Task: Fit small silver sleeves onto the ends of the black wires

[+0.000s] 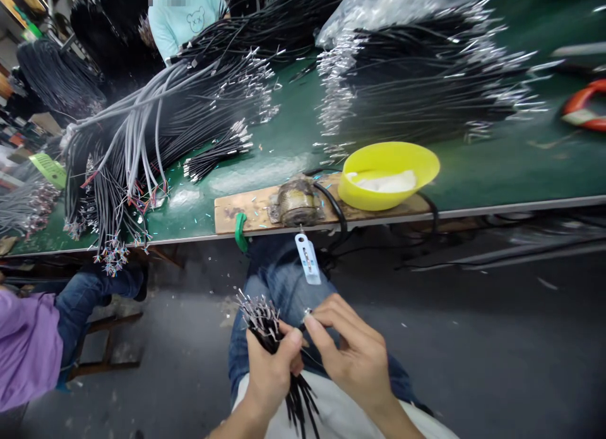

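Over my lap, my left hand (pixel 272 366) is wrapped round a bundle of black cables (pixel 265 328), their stripped silvery ends fanning out at the top and their lower lengths hanging below the fist. My right hand (pixel 353 350) pinches the end of a single black cable (pixel 305 322) between thumb and fingertips, just right of the bundle. Beyond my hands a small motor (pixel 298 202) sits on a wooden board (pixel 237 215) at the table edge. A pale blue slotted plastic piece (pixel 307 259) juts from its shaft towards me.
A yellow bowl (pixel 388 174) holding something white stands on the board's right end. Piles of black cables (pixel 407 85) and grey cables (pixel 142 123) cover the green table (pixel 497 167). Orange-handled tool (pixel 584 107) lies far right. One person (pixel 189 22) sits opposite, another (pixel 28 344) at left.
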A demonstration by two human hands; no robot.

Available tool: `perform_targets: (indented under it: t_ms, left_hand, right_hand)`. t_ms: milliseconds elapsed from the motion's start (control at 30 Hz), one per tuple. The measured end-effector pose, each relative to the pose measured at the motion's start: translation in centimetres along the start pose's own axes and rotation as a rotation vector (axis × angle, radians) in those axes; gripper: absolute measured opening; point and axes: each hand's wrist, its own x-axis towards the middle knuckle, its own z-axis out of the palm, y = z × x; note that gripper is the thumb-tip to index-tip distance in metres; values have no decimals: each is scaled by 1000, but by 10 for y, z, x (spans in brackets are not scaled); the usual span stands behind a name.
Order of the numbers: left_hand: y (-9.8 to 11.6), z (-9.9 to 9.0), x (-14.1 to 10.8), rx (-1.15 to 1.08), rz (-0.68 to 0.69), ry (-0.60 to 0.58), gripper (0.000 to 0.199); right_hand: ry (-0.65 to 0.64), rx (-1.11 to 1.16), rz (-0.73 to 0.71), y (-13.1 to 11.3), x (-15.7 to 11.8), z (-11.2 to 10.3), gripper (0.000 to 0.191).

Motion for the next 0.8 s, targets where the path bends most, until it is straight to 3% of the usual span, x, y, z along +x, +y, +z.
perform_targets:
  t_ms: [167,300,400,600,800]
  left_hand:
    - [1,-5,0,101,41,39,41]
    - [-2,-5,-3,170,148,204,34]
    - [-3,-3,-5,172,157,251,32]
    - [-3,0,0,26,72,65,43]
    - [-5,-1,1,23,67,44,45]
  right_hand:
    - [-80,76,84,3,3,-1,19]
    - [-8,-6,29,-1,0,0,23]
    - [47,-42,-15,-3,-1,2,23]
    - [49,164,132,-1,4,-2,22]
    - [28,299,233,3,5,-1,18]
